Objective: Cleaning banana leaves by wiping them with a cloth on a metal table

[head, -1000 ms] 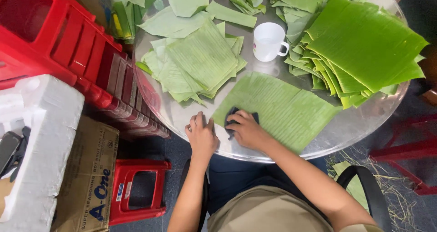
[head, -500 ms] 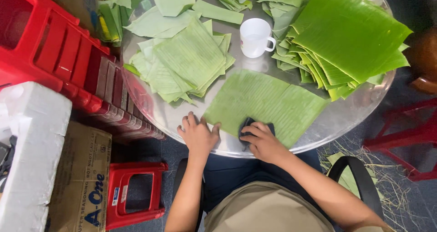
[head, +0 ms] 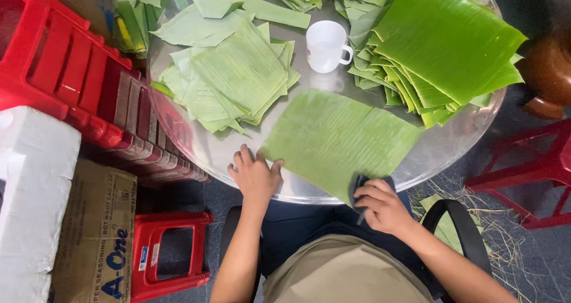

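Right now my left hand (head: 256, 175) lies flat, fingers spread, pinning the near left corner of the leaf (head: 339, 139), which is spread on the round metal table (head: 196, 154) between the two stacks. My right hand (head: 380, 205) is curled tight around a dark cloth (head: 363, 184) at the leaf's near right corner, right at the table's near rim, partly off the edge. Risk one, as I judge it: that corner overhangs or sits at the rim, so a hard wipe there could fold or tear the leaf along its ribs, since nothing backs it. Risk two: only one corner is pinned, so a stroke pulling away from the left hand could slide or bunch the whole sheet on the slick metal. Risk three: the white mug (head: 327, 46) stands just beyond the leaf's far edge; a long far stroke or a shifted leaf could knock it. I can't tell whether it holds anything. The dark green stack (head: 452, 47) on the far right overlaps the leaf's far right corner, so dragging the leaf could pull those sheets askew, and some already reach the table's right rim. The pale stack (head: 238, 77) on the far left sits near but apart, so low risk.
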